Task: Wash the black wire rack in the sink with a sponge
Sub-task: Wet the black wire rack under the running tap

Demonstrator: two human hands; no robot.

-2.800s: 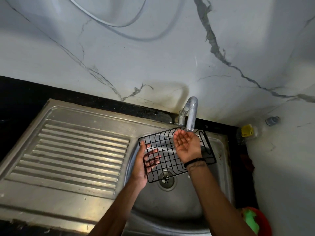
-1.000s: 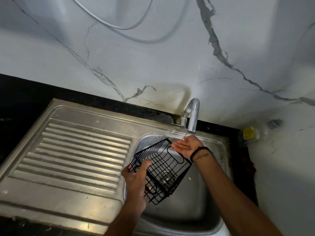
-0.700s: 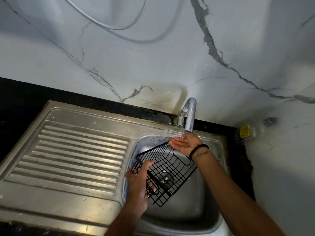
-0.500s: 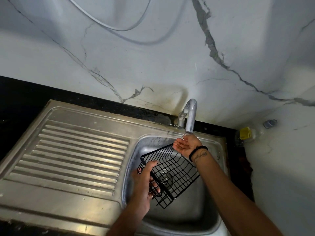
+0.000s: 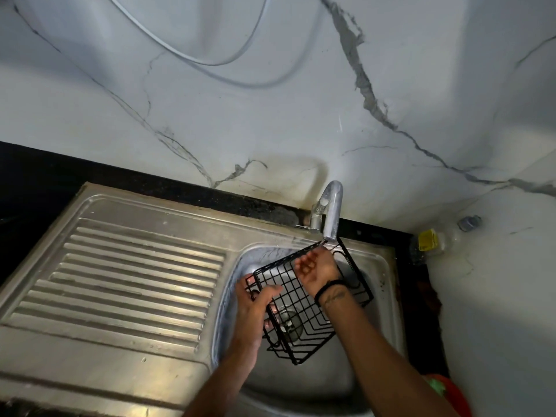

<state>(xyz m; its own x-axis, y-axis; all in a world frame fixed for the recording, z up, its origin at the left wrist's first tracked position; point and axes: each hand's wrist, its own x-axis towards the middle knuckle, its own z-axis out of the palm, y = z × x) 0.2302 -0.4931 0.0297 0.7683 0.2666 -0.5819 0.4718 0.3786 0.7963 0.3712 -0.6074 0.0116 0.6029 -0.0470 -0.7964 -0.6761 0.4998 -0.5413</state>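
Our left hand (image 5: 251, 308) grips the rack (image 5: 304, 302) over the sink (image 5: 382, 266); our right hand (image 5: 316, 266) lies open, cupped under the tap (image 5: 331, 212). A bottle (image 5: 436, 240) stands in the corner.

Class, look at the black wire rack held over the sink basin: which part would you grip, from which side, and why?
Grip the black wire rack by its left rim wire, coming from the left, as the left hand does. Open mesh lets fingers hook through, and that side leaves the right hand and tap unobstructed.

The wire rack (image 5: 304, 302) fills the basin (image 5: 373, 320) beneath the faucet (image 5: 332, 212).
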